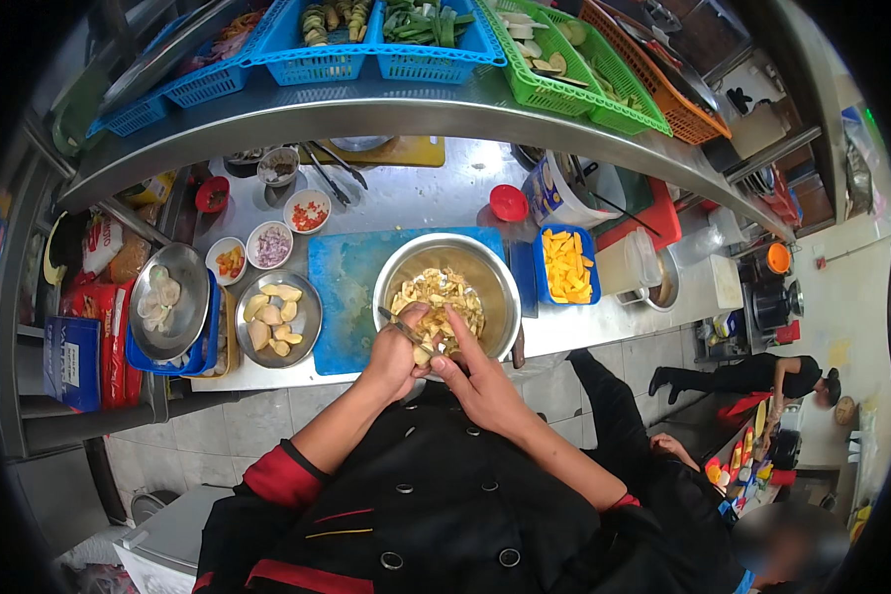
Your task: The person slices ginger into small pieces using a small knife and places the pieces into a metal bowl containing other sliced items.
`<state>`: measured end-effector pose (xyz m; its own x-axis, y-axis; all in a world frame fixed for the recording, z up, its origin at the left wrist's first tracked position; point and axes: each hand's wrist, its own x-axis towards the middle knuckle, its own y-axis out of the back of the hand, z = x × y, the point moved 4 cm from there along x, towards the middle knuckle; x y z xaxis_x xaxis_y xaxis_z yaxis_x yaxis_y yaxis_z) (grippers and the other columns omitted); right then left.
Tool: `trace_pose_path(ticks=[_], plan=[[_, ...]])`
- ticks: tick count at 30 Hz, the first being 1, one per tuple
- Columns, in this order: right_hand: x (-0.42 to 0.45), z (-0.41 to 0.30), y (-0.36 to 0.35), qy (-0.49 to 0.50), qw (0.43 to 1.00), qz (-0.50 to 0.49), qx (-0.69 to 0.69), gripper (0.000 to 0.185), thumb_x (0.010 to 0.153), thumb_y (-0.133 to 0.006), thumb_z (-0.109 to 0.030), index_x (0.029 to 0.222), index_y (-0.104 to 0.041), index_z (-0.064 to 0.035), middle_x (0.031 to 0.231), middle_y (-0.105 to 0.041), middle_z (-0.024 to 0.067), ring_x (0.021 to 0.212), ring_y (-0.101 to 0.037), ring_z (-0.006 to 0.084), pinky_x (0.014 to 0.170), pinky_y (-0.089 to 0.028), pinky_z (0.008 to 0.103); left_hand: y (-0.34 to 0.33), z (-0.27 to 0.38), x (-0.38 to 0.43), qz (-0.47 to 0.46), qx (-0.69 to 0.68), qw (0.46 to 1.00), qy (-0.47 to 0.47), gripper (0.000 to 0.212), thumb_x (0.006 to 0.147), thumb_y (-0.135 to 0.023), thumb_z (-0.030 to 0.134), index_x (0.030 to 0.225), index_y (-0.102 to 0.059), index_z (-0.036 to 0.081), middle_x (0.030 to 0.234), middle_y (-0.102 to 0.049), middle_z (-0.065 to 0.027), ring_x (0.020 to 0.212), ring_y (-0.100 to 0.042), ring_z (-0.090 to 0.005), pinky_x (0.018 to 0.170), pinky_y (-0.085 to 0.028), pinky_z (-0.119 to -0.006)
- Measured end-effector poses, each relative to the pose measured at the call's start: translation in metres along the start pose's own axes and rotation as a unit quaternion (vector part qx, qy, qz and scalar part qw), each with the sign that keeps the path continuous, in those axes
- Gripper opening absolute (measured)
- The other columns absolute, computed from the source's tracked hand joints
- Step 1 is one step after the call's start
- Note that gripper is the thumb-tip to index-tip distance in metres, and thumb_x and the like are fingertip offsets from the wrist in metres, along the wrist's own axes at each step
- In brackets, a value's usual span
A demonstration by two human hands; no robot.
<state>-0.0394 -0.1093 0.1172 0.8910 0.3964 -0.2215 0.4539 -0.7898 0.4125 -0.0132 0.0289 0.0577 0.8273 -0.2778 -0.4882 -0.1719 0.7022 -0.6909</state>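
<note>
A small knife [407,327] lies slantwise across my left hand [395,360], which is closed around it. My right hand [484,382] meets it from the right, index finger stretched out and thumb against a pale piece of peeled root [421,355], apparently ginger. The lower fingers of both hands are partly hidden. Both hands are above the near rim of a steel bowl [506,286] holding peelings and scraps [438,289]. The bowl stands partly on a blue cutting board [345,297]. Left of the board, a round metal plate [308,349] holds several peeled root pieces [271,315].
Small bowls of chopped shallot [270,246] and red chili [308,213] stand behind the plate. Tongs [330,174] lie further back. A blue basket of yellow pieces [566,266] stands to the right. Overhead runs a steel shelf [386,111] with vegetable baskets. People [772,379] are at the right.
</note>
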Motion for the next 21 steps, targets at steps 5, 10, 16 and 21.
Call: trace_pose_path(ticks=[5,10,16,21], plan=[[0.005,0.015,0.000,0.014,0.999,0.014,-0.050,0.064,0.107,-0.055,-0.028,0.162,-0.027,-0.0130,0.131,-0.065,0.0239,0.126,-0.061,0.0329,0.107,-0.043,0.0391,0.003,-0.003,0.000,0.036,0.007,0.999,-0.002,0.031,0.107,-0.047,0.037,0.115,-0.056,0.008,0.079,-0.059,-0.0073,0.051,-0.049,-0.0116,0.039,-0.032,-0.025],[0.008,0.019,0.000,0.054,0.997,0.037,-0.043,0.063,0.107,-0.055,-0.032,0.161,-0.029,-0.0136,0.120,-0.068,0.0252,0.112,-0.064,0.0408,0.094,-0.049,0.0438,0.005,-0.007,0.002,0.052,0.009,0.999,0.003,0.031,0.106,-0.048,0.036,0.114,-0.057,0.008,0.080,-0.059,-0.0071,0.050,-0.049,-0.0119,0.039,-0.032,-0.026],[0.011,0.018,0.000,0.053,0.980,0.064,-0.179,0.056,0.105,-0.056,-0.027,0.156,-0.040,-0.0102,0.103,-0.071,0.0247,0.087,-0.071,0.0417,0.075,-0.055,0.0452,0.005,-0.010,0.008,0.073,-0.004,0.997,-0.013,0.030,0.107,-0.047,0.034,0.110,-0.056,0.006,0.075,-0.057,-0.0046,0.047,-0.047,-0.0121,0.038,-0.030,-0.026],[0.019,0.020,-0.004,0.131,0.948,0.120,-0.263,0.052,0.104,-0.058,-0.026,0.152,-0.046,-0.0094,0.090,-0.072,0.0217,0.077,-0.070,0.0387,0.065,-0.055,0.0460,0.014,-0.015,0.017,0.111,-0.012,0.994,-0.015,0.029,0.108,-0.044,0.033,0.107,-0.055,0.006,0.072,-0.055,-0.0037,0.046,-0.046,-0.0126,0.038,-0.030,-0.027]])
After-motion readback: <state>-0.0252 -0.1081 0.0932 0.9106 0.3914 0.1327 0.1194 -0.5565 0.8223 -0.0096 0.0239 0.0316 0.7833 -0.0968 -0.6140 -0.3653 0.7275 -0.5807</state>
